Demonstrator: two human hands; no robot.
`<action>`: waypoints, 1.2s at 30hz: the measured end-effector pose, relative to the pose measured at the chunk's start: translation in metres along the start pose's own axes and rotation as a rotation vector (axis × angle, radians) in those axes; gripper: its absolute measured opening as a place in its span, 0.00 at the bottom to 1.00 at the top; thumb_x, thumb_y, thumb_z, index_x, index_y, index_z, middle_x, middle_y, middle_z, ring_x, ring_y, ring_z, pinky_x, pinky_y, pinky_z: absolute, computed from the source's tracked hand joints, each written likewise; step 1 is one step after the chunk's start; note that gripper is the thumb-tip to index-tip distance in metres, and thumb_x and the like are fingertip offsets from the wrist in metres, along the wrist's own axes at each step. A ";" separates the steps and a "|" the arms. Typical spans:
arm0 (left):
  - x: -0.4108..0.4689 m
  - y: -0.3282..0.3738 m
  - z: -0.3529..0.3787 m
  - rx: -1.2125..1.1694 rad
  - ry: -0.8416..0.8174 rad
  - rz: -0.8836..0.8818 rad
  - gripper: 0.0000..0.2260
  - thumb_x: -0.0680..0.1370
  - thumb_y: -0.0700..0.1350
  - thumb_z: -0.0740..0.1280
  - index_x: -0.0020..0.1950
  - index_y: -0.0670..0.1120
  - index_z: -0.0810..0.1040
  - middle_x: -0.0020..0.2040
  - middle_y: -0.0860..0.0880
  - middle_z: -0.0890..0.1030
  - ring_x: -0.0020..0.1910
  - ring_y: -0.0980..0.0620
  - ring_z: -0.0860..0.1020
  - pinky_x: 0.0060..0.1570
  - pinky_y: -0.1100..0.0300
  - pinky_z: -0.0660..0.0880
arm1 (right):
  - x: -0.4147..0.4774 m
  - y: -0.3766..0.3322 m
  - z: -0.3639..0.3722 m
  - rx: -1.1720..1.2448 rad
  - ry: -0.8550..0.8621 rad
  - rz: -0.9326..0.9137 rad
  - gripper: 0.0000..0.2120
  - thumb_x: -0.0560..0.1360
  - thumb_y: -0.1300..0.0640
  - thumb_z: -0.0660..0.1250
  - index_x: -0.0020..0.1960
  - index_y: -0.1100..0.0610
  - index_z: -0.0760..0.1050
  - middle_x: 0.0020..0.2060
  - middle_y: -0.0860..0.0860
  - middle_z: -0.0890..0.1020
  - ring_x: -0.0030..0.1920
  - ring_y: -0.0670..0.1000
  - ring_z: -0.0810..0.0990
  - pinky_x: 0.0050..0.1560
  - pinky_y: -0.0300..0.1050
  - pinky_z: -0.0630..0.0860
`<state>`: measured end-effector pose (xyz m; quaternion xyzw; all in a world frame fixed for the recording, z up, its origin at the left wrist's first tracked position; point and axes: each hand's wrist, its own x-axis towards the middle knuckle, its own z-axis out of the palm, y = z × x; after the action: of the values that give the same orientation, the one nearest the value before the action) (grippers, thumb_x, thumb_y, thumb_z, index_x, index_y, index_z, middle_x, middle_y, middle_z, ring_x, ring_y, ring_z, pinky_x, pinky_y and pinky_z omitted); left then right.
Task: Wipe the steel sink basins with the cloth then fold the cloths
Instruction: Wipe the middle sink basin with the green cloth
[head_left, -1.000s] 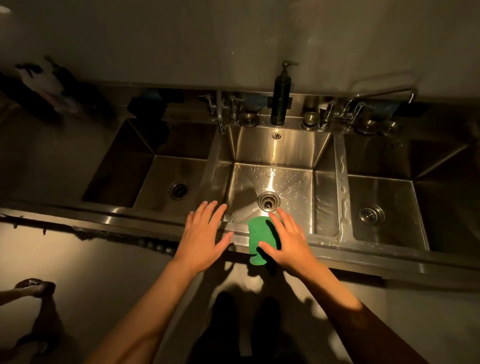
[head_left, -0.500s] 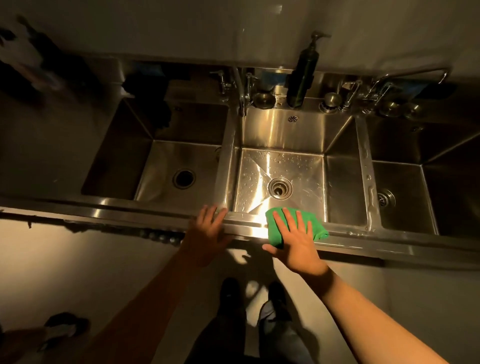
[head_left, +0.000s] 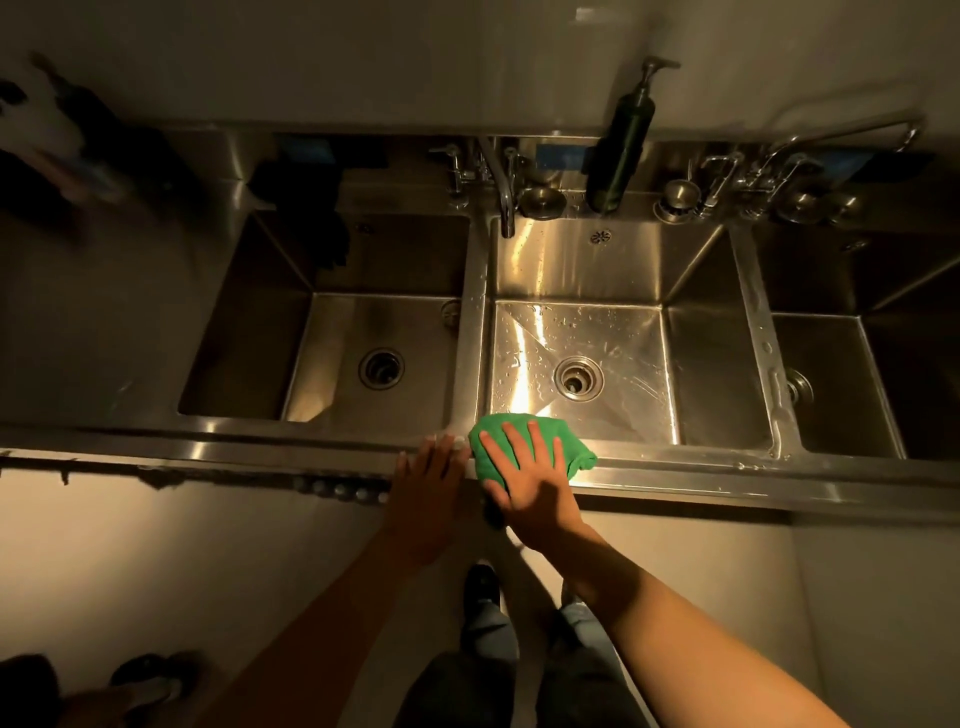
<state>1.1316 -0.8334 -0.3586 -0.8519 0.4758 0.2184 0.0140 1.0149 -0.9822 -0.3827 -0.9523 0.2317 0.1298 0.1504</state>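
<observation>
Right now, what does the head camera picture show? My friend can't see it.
A person's right hand presses a green cloth flat on the front rim of a steel three-basin sink, while the left hand rests beside it. The middle basin is wet.

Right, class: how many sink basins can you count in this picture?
3. The left steel basin lies in shadow, the wet middle steel basin sits above the green cloth, and the right steel basin is cut off at the edge; more could lie beyond the frame.

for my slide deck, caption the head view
Right hand presses a green cloth on the sink's front rim.
</observation>
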 end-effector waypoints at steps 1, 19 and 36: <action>-0.001 0.001 0.002 -0.002 0.000 -0.006 0.33 0.83 0.61 0.56 0.85 0.50 0.52 0.85 0.46 0.49 0.84 0.42 0.47 0.79 0.37 0.50 | -0.002 0.003 0.000 0.006 0.003 -0.018 0.33 0.81 0.39 0.55 0.81 0.42 0.46 0.81 0.51 0.53 0.81 0.61 0.46 0.78 0.67 0.44; 0.036 0.138 0.012 0.060 -0.058 0.075 0.36 0.76 0.66 0.61 0.81 0.51 0.67 0.82 0.42 0.63 0.80 0.35 0.63 0.72 0.30 0.63 | -0.091 0.195 -0.028 0.013 -0.015 0.103 0.33 0.80 0.39 0.55 0.81 0.41 0.46 0.81 0.46 0.52 0.81 0.55 0.44 0.79 0.63 0.45; 0.082 0.235 0.026 0.095 0.015 0.069 0.32 0.81 0.66 0.56 0.83 0.56 0.58 0.84 0.46 0.56 0.83 0.38 0.55 0.76 0.37 0.58 | -0.133 0.301 -0.072 -0.016 0.326 -0.280 0.16 0.63 0.65 0.74 0.51 0.65 0.85 0.47 0.64 0.85 0.44 0.65 0.86 0.41 0.63 0.83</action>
<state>0.9672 -1.0220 -0.3699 -0.8351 0.5146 0.1895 0.0436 0.7689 -1.2084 -0.3424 -0.9847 0.1175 -0.0461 0.1199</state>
